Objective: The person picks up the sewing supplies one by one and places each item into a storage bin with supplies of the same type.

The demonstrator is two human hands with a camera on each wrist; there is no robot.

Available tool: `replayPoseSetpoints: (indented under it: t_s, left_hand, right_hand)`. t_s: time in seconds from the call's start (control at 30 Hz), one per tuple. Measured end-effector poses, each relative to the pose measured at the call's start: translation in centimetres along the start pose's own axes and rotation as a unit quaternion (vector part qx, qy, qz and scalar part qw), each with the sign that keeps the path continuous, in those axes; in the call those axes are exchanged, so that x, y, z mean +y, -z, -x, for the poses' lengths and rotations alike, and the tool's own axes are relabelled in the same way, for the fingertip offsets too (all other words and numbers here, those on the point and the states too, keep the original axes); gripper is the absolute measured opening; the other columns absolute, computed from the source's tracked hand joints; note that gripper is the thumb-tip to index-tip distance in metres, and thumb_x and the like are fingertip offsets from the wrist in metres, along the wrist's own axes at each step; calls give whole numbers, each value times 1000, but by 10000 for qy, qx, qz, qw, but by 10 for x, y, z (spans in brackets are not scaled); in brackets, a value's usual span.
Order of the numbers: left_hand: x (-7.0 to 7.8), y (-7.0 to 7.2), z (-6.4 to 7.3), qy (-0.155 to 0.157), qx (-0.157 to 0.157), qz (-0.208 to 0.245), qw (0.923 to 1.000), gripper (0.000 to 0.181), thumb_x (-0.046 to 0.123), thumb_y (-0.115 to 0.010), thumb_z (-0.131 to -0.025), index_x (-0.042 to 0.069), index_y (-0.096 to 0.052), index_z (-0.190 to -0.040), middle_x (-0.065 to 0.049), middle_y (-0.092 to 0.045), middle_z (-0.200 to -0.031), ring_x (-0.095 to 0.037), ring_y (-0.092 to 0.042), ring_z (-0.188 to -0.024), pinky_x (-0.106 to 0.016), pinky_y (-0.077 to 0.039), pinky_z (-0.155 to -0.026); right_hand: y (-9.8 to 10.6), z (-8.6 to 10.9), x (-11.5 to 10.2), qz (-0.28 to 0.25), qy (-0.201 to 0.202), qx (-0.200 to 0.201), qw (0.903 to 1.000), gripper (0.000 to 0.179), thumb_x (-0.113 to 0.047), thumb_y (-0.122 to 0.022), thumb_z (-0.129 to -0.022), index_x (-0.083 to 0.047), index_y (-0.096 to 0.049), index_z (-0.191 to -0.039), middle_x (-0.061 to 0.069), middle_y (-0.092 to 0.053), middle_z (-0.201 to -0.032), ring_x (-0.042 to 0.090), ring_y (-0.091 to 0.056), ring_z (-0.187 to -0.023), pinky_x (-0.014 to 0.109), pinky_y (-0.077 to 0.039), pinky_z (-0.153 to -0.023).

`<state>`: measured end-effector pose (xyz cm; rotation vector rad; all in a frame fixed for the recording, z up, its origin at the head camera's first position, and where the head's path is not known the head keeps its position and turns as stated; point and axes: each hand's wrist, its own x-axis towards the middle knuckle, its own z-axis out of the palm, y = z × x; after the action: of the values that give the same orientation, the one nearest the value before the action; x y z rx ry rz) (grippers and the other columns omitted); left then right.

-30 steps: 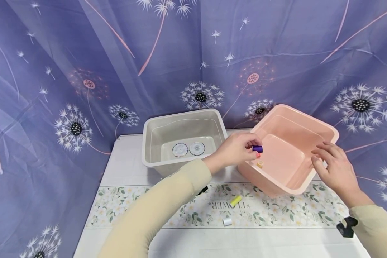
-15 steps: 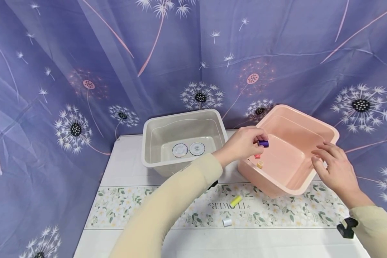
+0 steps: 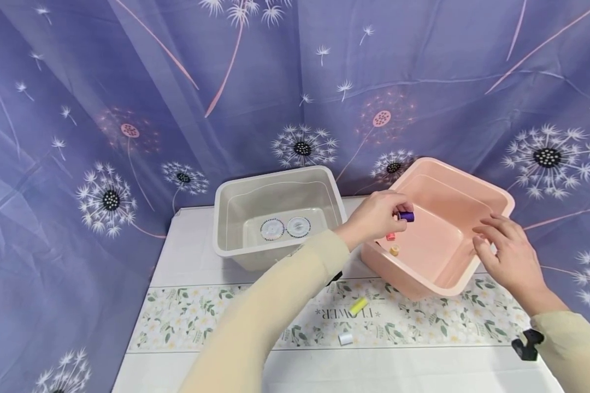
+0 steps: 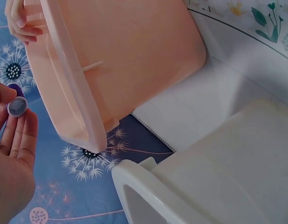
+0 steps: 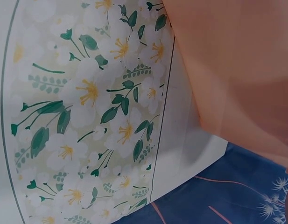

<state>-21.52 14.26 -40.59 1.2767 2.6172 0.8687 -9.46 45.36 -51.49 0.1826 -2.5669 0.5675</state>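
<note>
My left hand (image 3: 381, 215) pinches a purple thread spool (image 3: 406, 216) between thumb and fingers, over the left side of the pink basin (image 3: 489, 196). The left wrist view shows the grey round end of the spool (image 4: 17, 107) in the fingertips. Inside the basin, below this hand, lie a red spool (image 3: 390, 236) and a tan spool (image 3: 395, 250). My right hand (image 3: 511, 256) is at the basin's right rim, its fingers loosely bent over the inside. On the table are a yellow spool (image 3: 358, 307) and a white spool (image 3: 346, 339).
A grey basin (image 3: 263, 249) stands left of the pink one, with two round pin wheels (image 3: 272, 230) on its floor. A flowered strip (image 3: 187, 316) crosses the white table (image 3: 423, 368). Behind hangs a blue dandelion-print curtain (image 3: 255, 131).
My left hand has moved right with the purple spool, farther over the pink basin. The right hand has kept its place at the rim. The head view has shifted slightly.
</note>
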Motion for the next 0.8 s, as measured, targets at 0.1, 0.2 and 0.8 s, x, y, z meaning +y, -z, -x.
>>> replayPoseSetpoints:
  t_s: [0.1,0.2,0.8]
  left_hand:
    - [-1,-3,-4,-8,-15,48,10000,22,14,-81,-94,16,-75,-115,9,-73,-104,1,-64,-95,-6,-45,-85]
    - [-2,-6,-9,-25,-38,98,9999,22,13,-80,-94,15,-75,-116,8,-74,-104,1,-65,-95,-5,-45,-86]
    - [-1,-24,-20,224,-528,142,9983,16,13,-80,-96,17,-76,-111,8,-76,-107,1,-64,-97,-5,-46,-80]
  right_hand:
    - [0,0,0,-8,3,14,10000,37,-27,-54,-109,4,-71,-118,28,-60,-140,48,-44,-144,46,-25,-132]
    - [0,0,-1,-17,11,18,10000,37,-27,-55,-108,4,-71,-118,28,-60,-140,47,-43,-144,45,-25,-132]
    - [1,-1,-2,-39,43,116,9999,36,-26,-56,-106,4,-72,-117,28,-61,-140,48,-44,-142,41,-25,-132]
